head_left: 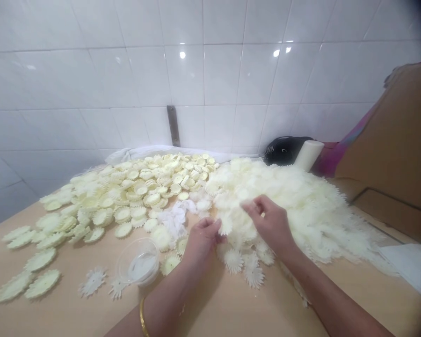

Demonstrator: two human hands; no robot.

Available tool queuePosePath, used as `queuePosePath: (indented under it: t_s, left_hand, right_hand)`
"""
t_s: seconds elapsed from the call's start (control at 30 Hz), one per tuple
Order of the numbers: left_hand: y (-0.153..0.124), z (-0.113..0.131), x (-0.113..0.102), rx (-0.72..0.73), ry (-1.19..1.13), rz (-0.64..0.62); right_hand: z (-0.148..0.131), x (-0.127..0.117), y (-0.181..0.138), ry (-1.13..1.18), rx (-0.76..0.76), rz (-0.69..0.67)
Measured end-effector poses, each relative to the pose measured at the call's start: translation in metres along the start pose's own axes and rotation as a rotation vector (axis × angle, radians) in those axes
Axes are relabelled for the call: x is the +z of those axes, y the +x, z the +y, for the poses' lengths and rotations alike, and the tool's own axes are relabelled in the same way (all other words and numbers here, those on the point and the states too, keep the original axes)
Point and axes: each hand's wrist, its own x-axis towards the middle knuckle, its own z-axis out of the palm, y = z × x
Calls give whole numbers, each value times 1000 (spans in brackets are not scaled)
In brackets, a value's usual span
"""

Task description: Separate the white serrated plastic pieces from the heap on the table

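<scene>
1. The left hand (204, 234) pinches a pale toothed disc (225, 225) between thumb and finger, above the middle of the desk (228, 313), where the stacks (140, 182) meet the heap (284, 201).
2. The right hand (272, 223) is bent over the left side of the heap, fingertips near one another; blur hides whether they grip anything, so I cannot tell.
3. The disc looks very light, thin and soft, likely to bend or crease and to cling to its neighbours rather than slip. Its teeth seem the fragile part; a gentle thumb-and-finger hold on the rim should do.
4. Counts: one disc shows in the left hand; two loose ones, the left disc (93, 281) and the right disc (117, 289), lie beside the one clear tub (139, 262). Three stacks stand apart toward the desk's near left corner. The other stacks and the heap are too crowded to count.
5. Also one crumpled white wrap (175, 217) mid-desk, one roll (308, 156) and one black bag (286, 150) toward the far right corner, and one box (389, 154) at the right.
</scene>
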Motion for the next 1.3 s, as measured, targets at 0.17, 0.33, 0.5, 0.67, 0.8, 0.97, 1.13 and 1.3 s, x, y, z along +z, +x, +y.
queuePosePath:
  t_s: [0.17,0.33,0.5,0.67,0.8,0.97,1.13,1.3]
  left_hand:
    - [-1,-2,1,14,55,-2]
    - [-3,-1,0,68,106,-32]
    - [-6,2,1,75,74,-168]
    - [-8,3,5,23,81,-173]
    - [-6,0,2,23,134,-220]
    - [-5,-2,-1,71,201,-209]
    - [-6,-3,0,90,202,-182]
    - [-4,-3,-2,78,157,-139]
  right_hand:
    - [0,-1,0,30,-85,10]
    - [-10,-1,-5,236,-44,-320]
    - [-15,5,-12,453,46,-592]
    - [-11,12,-14,373,13,-504]
    - [-10,14,-16,304,-16,-491]
    - [-12,16,-19,177,-35,-427]
    - [-5,13,-12,-98,-111,-135]
    - [5,3,-1,-127,-53,-7]
